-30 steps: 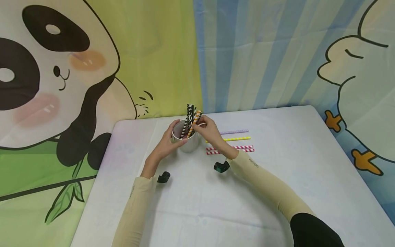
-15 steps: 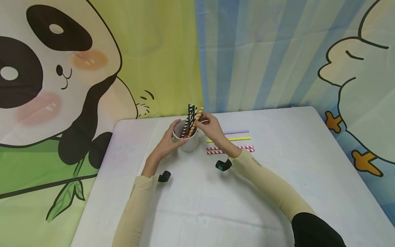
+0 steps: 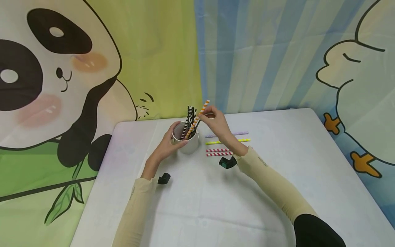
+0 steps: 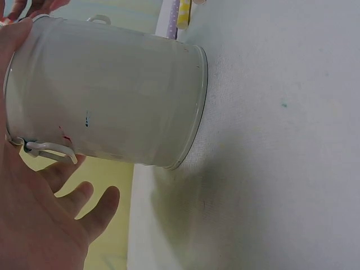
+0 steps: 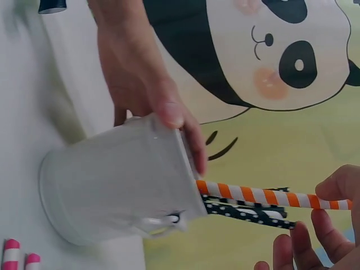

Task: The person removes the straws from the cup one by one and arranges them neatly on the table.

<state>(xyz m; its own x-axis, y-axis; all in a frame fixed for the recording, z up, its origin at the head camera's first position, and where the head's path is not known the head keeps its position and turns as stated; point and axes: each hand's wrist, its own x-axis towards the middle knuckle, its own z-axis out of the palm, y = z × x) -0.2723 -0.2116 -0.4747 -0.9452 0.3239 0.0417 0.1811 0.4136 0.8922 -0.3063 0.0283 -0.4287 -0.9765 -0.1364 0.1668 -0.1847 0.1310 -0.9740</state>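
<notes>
My left hand (image 3: 165, 144) holds a small white metal bucket (image 3: 190, 146) by its upper part, thumb at the rim and fingers round the far side. In the right wrist view the bucket (image 5: 115, 183) shows a small side handle. Between thumb and fingertips, my right hand (image 3: 218, 125) pinches an orange-and-white striped paper straw (image 3: 206, 104). The straw leans up to the right, its lower end still inside the bucket. Several black-and-white patterned straws (image 3: 190, 115) stand in the bucket beside it; one dotted straw (image 5: 247, 215) lies close to the right hand's lower fingers.
Right of the bucket, a purple straw (image 3: 210, 136), a yellow straw (image 3: 245, 140) and two red-and-white striped straws (image 3: 216, 154) lie on the white table (image 3: 197, 202). A cartoon-printed cloth (image 3: 166, 61) hangs behind the table.
My right hand has risen and shifted right, drawing the orange-striped straw higher out of the bucket. The left hand has stayed at the bucket.
</notes>
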